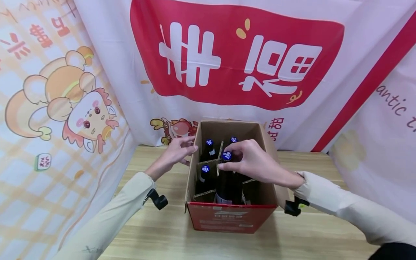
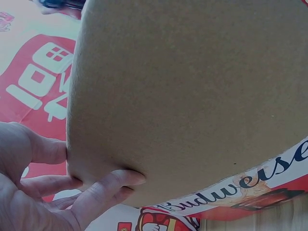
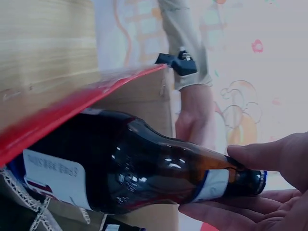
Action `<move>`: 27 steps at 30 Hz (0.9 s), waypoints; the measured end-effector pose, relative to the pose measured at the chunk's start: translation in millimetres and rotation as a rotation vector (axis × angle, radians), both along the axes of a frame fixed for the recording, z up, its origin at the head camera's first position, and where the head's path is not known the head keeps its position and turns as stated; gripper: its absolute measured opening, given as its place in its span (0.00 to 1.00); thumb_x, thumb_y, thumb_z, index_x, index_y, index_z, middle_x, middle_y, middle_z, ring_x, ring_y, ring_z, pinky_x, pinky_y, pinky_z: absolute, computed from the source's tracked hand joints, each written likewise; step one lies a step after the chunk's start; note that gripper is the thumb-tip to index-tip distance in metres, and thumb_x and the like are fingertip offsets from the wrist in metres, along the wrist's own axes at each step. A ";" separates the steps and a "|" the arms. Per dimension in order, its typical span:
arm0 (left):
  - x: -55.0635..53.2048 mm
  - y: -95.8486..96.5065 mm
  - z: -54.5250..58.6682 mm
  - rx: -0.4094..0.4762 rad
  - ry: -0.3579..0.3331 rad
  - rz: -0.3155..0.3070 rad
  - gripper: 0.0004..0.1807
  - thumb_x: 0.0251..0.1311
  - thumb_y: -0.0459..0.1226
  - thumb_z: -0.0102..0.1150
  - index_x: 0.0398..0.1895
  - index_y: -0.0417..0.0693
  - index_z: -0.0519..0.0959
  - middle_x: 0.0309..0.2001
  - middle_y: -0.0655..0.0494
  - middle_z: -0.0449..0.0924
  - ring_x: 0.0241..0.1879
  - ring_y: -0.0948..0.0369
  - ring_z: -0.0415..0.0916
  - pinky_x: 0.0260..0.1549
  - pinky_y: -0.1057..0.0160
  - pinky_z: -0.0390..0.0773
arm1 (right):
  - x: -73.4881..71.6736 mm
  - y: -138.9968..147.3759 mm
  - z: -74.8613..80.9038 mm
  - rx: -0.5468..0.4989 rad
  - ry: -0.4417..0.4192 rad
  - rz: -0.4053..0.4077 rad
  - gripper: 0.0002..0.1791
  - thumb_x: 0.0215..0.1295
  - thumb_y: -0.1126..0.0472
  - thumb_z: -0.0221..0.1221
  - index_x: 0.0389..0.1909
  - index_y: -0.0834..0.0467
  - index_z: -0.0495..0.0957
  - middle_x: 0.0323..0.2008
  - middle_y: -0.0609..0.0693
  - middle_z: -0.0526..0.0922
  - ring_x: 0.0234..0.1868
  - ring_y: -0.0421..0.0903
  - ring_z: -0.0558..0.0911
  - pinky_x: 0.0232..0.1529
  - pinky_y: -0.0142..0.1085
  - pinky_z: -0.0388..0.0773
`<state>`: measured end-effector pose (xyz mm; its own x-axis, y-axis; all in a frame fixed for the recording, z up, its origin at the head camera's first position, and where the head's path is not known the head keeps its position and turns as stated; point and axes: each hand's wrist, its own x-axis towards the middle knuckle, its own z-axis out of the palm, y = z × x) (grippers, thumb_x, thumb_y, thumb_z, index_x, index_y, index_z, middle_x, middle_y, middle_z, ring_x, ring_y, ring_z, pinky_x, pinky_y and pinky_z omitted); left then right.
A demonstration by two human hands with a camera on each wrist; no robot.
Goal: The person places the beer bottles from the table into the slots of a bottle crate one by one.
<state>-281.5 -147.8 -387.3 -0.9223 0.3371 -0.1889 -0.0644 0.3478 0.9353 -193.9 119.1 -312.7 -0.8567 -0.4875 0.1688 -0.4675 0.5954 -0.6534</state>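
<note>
My right hand (image 1: 256, 160) grips a dark brown beer bottle (image 3: 144, 168) by the neck, just below its blue cap. In the head view this bottle stands partly raised inside an open cardboard box (image 1: 227, 218). The right wrist view shows its white labels, with thumb on one side and fingers on the other. My left hand (image 1: 175, 153) holds the box's left edge; in the left wrist view a finger presses into the brown cardboard (image 2: 183, 96). More blue-capped bottles (image 1: 204, 173) stand in the box, their lower parts hidden.
Corrugated cardboard dividers (image 1: 208, 161) split the box into compartments. The box stands on a light wooden table (image 1: 156, 224), near a printed cloth backdrop (image 1: 110, 65) at the back and sides. A small black camera (image 1: 157, 199) is strapped to each wrist.
</note>
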 end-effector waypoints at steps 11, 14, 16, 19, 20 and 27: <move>0.3 0.3 -0.2 -0.005 0.007 0.000 0.33 0.75 0.37 0.57 0.80 0.42 0.63 0.69 0.34 0.73 0.60 0.40 0.78 0.37 0.55 0.92 | -13.1 -11.8 -0.3 0.159 -0.092 0.161 0.12 0.56 0.54 0.79 0.31 0.56 0.86 0.18 0.40 0.78 0.20 0.37 0.71 0.21 0.29 0.71; 0.0 0.7 -0.1 -0.001 0.006 0.002 0.33 0.75 0.37 0.58 0.80 0.42 0.63 0.69 0.34 0.73 0.60 0.40 0.78 0.37 0.56 0.92 | -17.7 -15.6 2.7 0.206 -0.116 0.207 0.12 0.56 0.55 0.79 0.29 0.56 0.86 0.16 0.43 0.76 0.18 0.38 0.70 0.21 0.29 0.70; 0.0 1.0 -0.2 0.002 0.007 0.005 0.33 0.75 0.37 0.58 0.80 0.42 0.63 0.69 0.34 0.73 0.61 0.40 0.78 0.36 0.56 0.92 | -20.0 -17.5 3.5 0.247 -0.123 0.260 0.11 0.56 0.56 0.79 0.35 0.56 0.88 0.22 0.44 0.82 0.22 0.38 0.75 0.25 0.30 0.77; 0.6 1.7 -0.5 0.007 0.007 0.001 0.33 0.75 0.37 0.58 0.80 0.42 0.63 0.70 0.34 0.73 0.62 0.39 0.77 0.39 0.52 0.92 | -20.4 -20.4 3.5 0.331 -0.157 0.316 0.14 0.56 0.58 0.79 0.43 0.56 0.90 0.34 0.46 0.90 0.30 0.37 0.83 0.35 0.30 0.86; 0.8 2.0 -0.7 0.007 0.004 0.003 0.33 0.75 0.37 0.58 0.80 0.42 0.63 0.70 0.34 0.73 0.63 0.39 0.77 0.41 0.51 0.92 | -19.9 -21.4 3.1 0.356 -0.172 0.331 0.15 0.56 0.58 0.79 0.44 0.55 0.91 0.38 0.46 0.91 0.34 0.37 0.85 0.37 0.31 0.88; 2.8 1.6 1.1 -0.001 0.004 0.021 0.33 0.75 0.38 0.59 0.80 0.44 0.64 0.70 0.35 0.74 0.63 0.39 0.77 0.43 0.46 0.91 | -19.7 -30.0 3.2 0.455 -0.242 0.385 0.08 0.56 0.61 0.78 0.35 0.52 0.90 0.33 0.43 0.88 0.30 0.37 0.81 0.32 0.29 0.85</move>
<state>-278.8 -146.2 -386.2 -0.9301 0.3172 -0.1852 -0.0678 0.3472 0.9353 -213.7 89.1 -309.5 -0.5943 -0.7448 -0.3035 -0.5742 0.6571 -0.4884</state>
